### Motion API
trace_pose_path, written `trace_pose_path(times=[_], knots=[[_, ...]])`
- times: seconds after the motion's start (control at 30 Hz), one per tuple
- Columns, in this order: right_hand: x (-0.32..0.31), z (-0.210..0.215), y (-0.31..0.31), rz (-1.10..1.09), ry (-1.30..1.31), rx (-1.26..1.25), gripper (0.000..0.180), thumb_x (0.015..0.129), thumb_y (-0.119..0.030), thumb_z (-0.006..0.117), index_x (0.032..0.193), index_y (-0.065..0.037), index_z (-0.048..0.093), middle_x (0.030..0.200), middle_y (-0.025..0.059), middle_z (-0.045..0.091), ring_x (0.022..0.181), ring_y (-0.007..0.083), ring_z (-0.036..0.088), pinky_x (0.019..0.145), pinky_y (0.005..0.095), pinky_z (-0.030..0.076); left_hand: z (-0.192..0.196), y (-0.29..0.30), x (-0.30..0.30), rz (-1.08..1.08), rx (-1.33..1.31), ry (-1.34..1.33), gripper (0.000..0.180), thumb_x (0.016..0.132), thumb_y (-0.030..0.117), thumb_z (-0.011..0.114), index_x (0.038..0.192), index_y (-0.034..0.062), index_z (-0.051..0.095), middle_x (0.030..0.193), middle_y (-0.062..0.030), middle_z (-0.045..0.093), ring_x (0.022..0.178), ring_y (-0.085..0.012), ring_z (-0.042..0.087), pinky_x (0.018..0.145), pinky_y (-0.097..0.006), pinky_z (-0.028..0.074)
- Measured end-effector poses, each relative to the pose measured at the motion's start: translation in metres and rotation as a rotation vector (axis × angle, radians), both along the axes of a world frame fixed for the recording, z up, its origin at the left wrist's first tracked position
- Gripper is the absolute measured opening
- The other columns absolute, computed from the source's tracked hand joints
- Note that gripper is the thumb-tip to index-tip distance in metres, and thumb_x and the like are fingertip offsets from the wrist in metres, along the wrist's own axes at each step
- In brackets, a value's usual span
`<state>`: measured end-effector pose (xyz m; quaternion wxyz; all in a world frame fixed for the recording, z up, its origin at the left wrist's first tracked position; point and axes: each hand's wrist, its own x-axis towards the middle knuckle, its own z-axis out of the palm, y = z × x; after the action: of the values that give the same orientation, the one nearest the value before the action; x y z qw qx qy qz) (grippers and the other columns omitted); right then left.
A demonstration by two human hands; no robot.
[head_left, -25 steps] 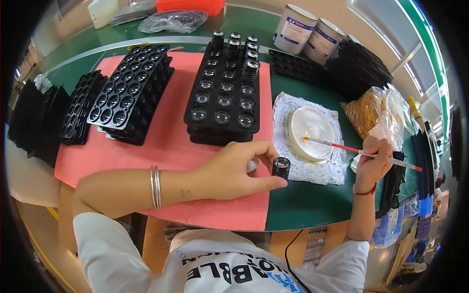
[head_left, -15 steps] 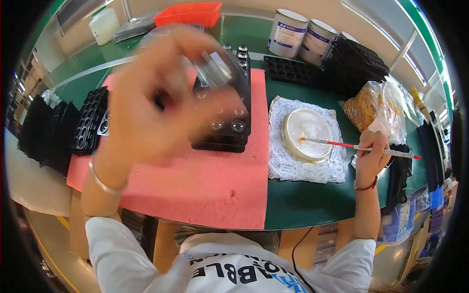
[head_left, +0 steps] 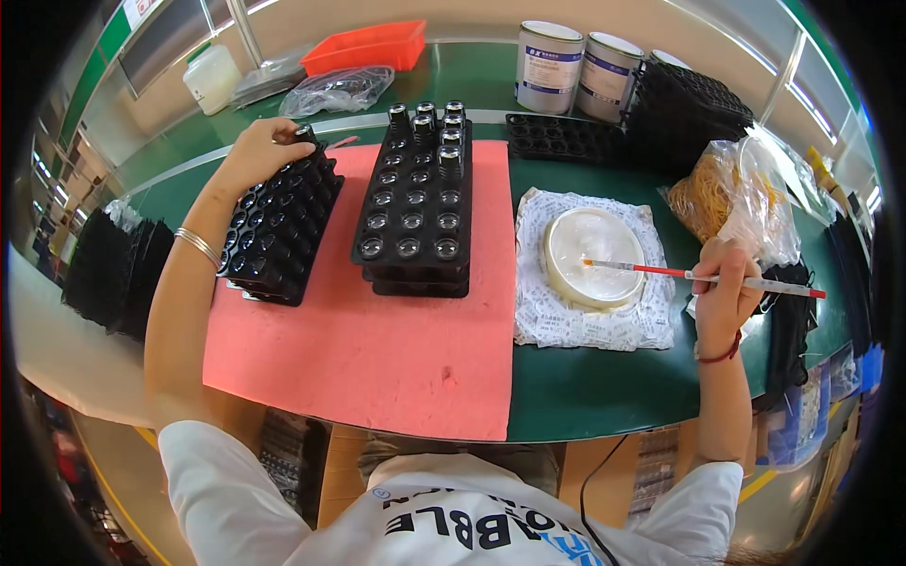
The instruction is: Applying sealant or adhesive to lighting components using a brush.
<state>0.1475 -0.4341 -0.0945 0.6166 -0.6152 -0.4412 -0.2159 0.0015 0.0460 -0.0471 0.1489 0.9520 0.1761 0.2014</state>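
Left hand (head_left: 262, 149) resting on far end of black tray (head_left: 280, 226), right hand (head_left: 725, 288) holding thin red-and-white brush (head_left: 703, 276) over round white dish (head_left: 593, 256), pink mat (head_left: 368, 330) on green table (head_left: 604, 387)

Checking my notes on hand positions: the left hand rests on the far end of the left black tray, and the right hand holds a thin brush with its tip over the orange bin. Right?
Not quite. In the head view the brush in the right hand has its tip over the shallow white dish, not the orange bin. The left hand does rest on the left black tray's far end.
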Motion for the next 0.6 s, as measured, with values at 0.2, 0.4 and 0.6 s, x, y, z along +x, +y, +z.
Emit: trace_pose_path(times=[0.2, 0.4, 0.6], knots=[[-0.003, 0.001, -0.001, -0.028, 0.006, -0.045, 0.044, 0.093, -0.023, 0.037, 0.056, -0.001, 0.05, 0.052, 0.0035, 0.047, 0.04, 0.0051, 0.037, 0.039, 0.0186, 0.026, 0.002, -0.006, 0.003, 0.002, -0.045, 0.095, 0.03, 0.072, 0.024, 0.065, 0.083, -0.0034, 0.06, 0.074, -0.0078, 0.06, 0.073, -0.0138, 0.054, 0.07, -0.027, 0.042], [-0.006, 0.003, 0.001, -0.043, 0.013, -0.075, 0.045, 0.092, -0.025, 0.039, 0.056, -0.002, 0.052, 0.051, 0.0029, 0.048, 0.04, 0.0053, 0.039, 0.039, 0.0187, 0.027, -0.004, -0.015, -0.006, 0.115, -0.124, 0.004, 0.045, 0.072, 0.03, 0.066, 0.102, -0.0015, 0.055, 0.08, -0.0093, 0.059, 0.077, -0.0169, 0.057, 0.073, -0.029, 0.042], [-0.005, 0.003, 0.0, -0.075, -0.005, -0.124, 0.045, 0.092, -0.025, 0.039, 0.055, -0.002, 0.053, 0.05, 0.0023, 0.047, 0.04, 0.0055, 0.041, 0.039, 0.0186, 0.028, 0.019, -0.088, -0.007, 0.142, 0.216, -0.069, 0.042, 0.075, 0.033, 0.062, 0.099, 0.0, 0.055, 0.076, -0.0093, 0.056, 0.074, -0.0205, 0.055, 0.071, -0.029, 0.042]])
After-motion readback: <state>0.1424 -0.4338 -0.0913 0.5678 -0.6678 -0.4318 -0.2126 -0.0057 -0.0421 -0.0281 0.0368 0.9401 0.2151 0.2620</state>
